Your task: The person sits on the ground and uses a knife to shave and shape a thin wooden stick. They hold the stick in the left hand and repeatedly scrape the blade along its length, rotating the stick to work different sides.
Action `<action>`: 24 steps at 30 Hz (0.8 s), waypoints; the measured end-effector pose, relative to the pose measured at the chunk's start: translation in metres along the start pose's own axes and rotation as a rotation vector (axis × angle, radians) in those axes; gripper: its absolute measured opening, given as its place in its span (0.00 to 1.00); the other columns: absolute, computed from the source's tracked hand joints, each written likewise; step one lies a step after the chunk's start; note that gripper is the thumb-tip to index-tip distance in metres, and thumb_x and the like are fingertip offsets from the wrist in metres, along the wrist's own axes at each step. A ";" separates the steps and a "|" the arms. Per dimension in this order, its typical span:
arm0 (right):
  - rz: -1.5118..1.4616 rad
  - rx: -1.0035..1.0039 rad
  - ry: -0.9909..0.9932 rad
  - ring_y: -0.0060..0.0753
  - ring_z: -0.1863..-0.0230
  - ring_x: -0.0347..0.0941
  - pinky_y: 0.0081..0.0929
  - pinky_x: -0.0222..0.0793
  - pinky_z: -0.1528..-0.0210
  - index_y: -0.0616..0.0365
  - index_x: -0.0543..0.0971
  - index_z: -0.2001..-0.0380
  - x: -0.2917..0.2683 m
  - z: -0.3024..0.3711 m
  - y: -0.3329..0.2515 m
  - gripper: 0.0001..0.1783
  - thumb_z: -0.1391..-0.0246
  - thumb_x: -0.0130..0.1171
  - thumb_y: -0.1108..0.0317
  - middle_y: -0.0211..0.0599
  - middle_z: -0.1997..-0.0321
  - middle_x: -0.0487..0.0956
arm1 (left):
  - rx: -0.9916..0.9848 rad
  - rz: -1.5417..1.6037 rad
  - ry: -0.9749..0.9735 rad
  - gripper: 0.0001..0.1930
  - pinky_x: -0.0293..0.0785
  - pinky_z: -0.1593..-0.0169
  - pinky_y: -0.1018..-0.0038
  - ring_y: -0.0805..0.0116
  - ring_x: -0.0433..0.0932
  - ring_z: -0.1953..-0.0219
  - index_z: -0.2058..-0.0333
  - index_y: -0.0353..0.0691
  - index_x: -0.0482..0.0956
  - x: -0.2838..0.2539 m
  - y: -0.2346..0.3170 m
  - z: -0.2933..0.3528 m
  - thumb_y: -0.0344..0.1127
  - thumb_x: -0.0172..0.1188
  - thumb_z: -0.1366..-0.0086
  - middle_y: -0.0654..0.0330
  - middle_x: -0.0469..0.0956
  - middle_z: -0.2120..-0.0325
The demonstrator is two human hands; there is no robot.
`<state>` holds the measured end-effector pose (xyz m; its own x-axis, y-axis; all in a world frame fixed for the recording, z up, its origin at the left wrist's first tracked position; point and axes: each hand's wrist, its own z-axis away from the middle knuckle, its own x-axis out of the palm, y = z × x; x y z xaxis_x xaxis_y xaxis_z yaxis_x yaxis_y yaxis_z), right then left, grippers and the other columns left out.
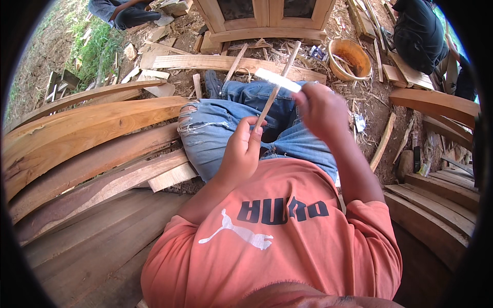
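Observation:
Closed around the lower end of a thin wooden stick (269,102), my left hand (243,146) holds it slanting up and away over my lap. My right hand (324,110) is shut on a flat, bright blade-like tool (276,79), whose handle end is hidden in my fingers. The tool crosses the stick near its upper part and appears to touch it. Glare and motion blur hide the tool's edges, so its exact kind is unclear. Under both hands are my legs in torn blue jeans (205,123).
Long planks (97,120) lie stacked on my left, with more boards (436,205) on the right. Ahead are a wooden cabinet (267,36), a beam (205,62) and an orange bucket (336,69). Wood scraps litter the ground. Two people (134,16) sit nearby, one (418,38) at far right.

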<state>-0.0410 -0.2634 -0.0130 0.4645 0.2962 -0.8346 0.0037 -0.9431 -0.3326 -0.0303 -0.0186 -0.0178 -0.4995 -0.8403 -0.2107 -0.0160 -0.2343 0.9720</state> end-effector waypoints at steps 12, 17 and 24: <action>-0.055 0.067 -0.026 0.54 0.76 0.80 0.49 0.72 0.75 0.52 0.79 0.72 -0.003 -0.003 -0.008 0.21 0.33 0.63 0.47 0.44 0.80 0.79 | -0.123 0.452 -0.163 0.14 0.50 0.75 0.80 0.83 0.54 0.80 0.44 0.37 0.70 -0.008 0.005 -0.002 0.40 0.46 0.15 0.74 0.58 0.81; -0.096 -0.075 -0.100 0.53 0.77 0.79 0.48 0.72 0.75 0.52 0.81 0.70 -0.018 0.004 -0.024 0.20 0.34 0.64 0.48 0.43 0.80 0.79 | -0.135 0.491 -0.188 0.13 0.51 0.75 0.80 0.83 0.53 0.80 0.45 0.37 0.70 -0.005 0.006 -0.001 0.41 0.46 0.15 0.74 0.58 0.81; -0.125 0.069 0.105 0.54 0.76 0.80 0.48 0.72 0.74 0.52 0.78 0.72 -0.010 -0.013 0.009 0.21 0.33 0.64 0.47 0.43 0.79 0.80 | -0.162 0.482 -0.168 0.13 0.51 0.74 0.80 0.83 0.53 0.80 0.45 0.37 0.70 -0.009 0.007 0.000 0.41 0.46 0.16 0.74 0.58 0.81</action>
<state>-0.0339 -0.2764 -0.0018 0.5539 0.3902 -0.7355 0.0087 -0.8861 -0.4635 -0.0255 -0.0123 -0.0093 -0.5488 -0.7848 0.2880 0.3769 0.0753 0.9232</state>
